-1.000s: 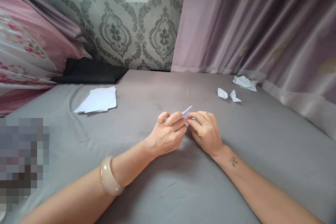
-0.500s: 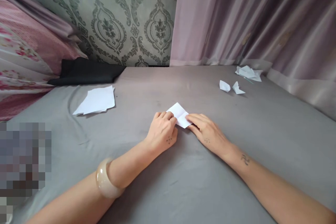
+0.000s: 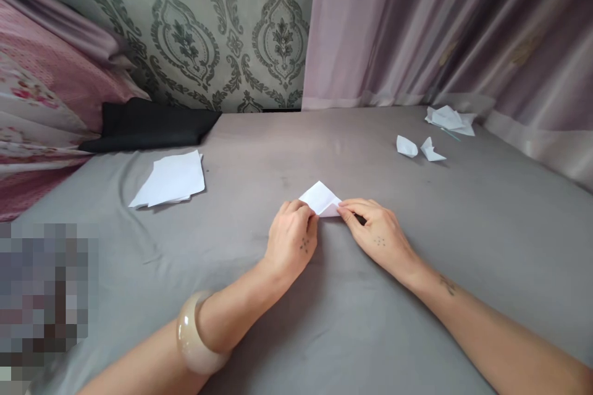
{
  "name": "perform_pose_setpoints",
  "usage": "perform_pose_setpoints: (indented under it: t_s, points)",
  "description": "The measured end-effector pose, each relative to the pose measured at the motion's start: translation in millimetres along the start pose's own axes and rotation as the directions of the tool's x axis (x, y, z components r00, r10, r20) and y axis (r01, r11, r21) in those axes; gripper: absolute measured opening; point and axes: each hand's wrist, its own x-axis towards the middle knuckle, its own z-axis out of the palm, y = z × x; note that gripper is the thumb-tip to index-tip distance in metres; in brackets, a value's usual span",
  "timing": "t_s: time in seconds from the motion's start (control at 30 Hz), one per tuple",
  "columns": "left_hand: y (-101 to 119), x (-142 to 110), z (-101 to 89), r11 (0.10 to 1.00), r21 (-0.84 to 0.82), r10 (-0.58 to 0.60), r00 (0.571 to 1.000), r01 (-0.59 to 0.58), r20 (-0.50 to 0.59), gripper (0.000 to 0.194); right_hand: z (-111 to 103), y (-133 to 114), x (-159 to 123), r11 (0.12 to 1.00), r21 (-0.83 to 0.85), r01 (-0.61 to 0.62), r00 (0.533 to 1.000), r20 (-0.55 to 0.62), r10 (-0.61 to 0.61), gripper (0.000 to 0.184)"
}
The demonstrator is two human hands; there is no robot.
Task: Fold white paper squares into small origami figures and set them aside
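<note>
A small white sheet of paper [image 3: 319,196] lies on the grey cloth between my two hands, its far corner pointing away from me. The near edge is folded up, with a flap over the lower right part. My left hand [image 3: 293,231] pinches the paper's left side, fingers curled and thumb close against them. On the right side, my right hand [image 3: 373,225] grips the paper's corner between thumb and fingertips. A pale bangle [image 3: 197,333] sits on my left forearm.
A stack of white paper [image 3: 173,179] lies to the left, before a folded black cloth [image 3: 152,123]. Two small folded paper pieces [image 3: 407,147] stand at the right, with a loose paper pile [image 3: 449,118] beyond. Curtains [image 3: 393,24] and a patterned wall [image 3: 231,37] border the grey surface [image 3: 361,321].
The paper's near corner has been folded up, leaving a straighter near edge. My right hand has closed its thumb and fingers on the right corner. The view has shifted slightly.
</note>
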Motion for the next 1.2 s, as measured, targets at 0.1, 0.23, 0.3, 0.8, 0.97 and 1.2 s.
perform_pose_setpoints:
  t_s: [0.1,0.23,0.3,0.8,0.97,1.2]
  points:
    - [-0.6,0.9,1.2,1.000,-0.015,-0.020,1.000,0.020,-0.002,0.020,2.1,0.0,1.4,0.999,-0.038,-0.007,1.000,-0.006,0.007,0.023]
    - [-1.6,1.3,3.2,0.999,-0.029,-0.039,0.999,0.038,-0.016,0.019,3.5,-1.9,2.1,0.995,-0.095,0.006,1.000,0.006,-0.005,0.023]
    - [-1.9,1.2,3.7,0.999,-0.035,-0.042,0.999,0.041,-0.021,0.019,4.4,-2.4,2.4,0.993,-0.121,0.007,1.000,0.004,-0.007,0.022]
    - [4.3,8.2,-0.8,0.984,-0.097,-0.145,0.989,0.146,0.021,0.016,6.1,-3.8,4.1,0.987,-0.161,0.016,1.000,-0.013,-0.018,0.016]
    - [4.7,9.6,-2.2,0.978,-0.106,-0.175,0.983,0.179,0.054,0.016,7.4,-2.6,5.1,0.987,-0.159,0.010,1.000,-0.020,-0.014,0.014]
    - [5.3,11.1,-1.9,0.980,-0.089,-0.174,0.982,0.180,0.069,0.015,8.1,-2.0,6.5,0.987,-0.161,0.004,0.999,-0.031,-0.009,0.014]
